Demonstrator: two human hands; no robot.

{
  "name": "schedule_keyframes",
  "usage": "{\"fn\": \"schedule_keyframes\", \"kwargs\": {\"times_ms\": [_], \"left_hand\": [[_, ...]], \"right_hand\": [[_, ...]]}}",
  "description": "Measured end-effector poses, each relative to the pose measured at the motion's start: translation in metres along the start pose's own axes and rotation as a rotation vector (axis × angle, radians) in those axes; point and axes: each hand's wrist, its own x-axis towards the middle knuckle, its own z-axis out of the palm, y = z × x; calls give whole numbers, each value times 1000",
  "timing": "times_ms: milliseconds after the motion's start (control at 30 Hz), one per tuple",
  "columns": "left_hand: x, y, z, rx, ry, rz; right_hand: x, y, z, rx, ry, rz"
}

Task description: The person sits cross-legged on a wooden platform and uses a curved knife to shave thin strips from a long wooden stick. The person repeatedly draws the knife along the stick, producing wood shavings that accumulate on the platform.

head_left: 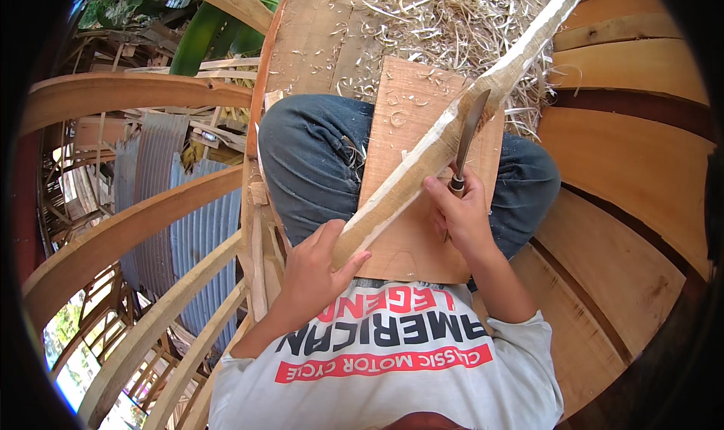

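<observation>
A long, slightly bent wooden stick [411,168], tan with a pale whittled strip along it, slants from my lap up to the far right. My left hand [317,268] is wrapped round its near end. In my right hand [461,210] is a knife [472,125], its curved blade pointing away from me and lying over the stick. The right thumb rests against the stick's side. Most of the knife's handle is hidden by my fingers. Under the stick, a flat wooden board [411,245] lies across my lap.
Curly wood shavings [430,23] are heaped on the planks [309,42] ahead. Curved wooden ribs [151,211] stand at the left, with corrugated metal sheets [204,249] below them. Wide planks [626,151] form a wall on the right.
</observation>
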Motion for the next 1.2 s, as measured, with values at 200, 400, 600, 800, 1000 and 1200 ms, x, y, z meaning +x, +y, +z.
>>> {"fn": "schedule_keyframes", "kwargs": {"times_ms": [200,400,600,800,1000,1200], "left_hand": [[4,4,-27,-314,-316,-151],[6,-13,-31,-1168,-738,-558],[1,5,-23,-1213,-646,-498],[-5,18,-32,-863,-492,-390],[-3,20,-40,-731,-351,-243],[1,21,-42,-609,-275,-65]], "right_hand": [[3,0,-2,105,-32,-49],[8,2,-9,150,-109,-16],[8,-24,-20,-115,-178,-6],[10,-23,-22,-320,-201,-238],[-6,-28,-6,-409,-337,-266],[-11,-36,13,-344,-373,-423]]}}
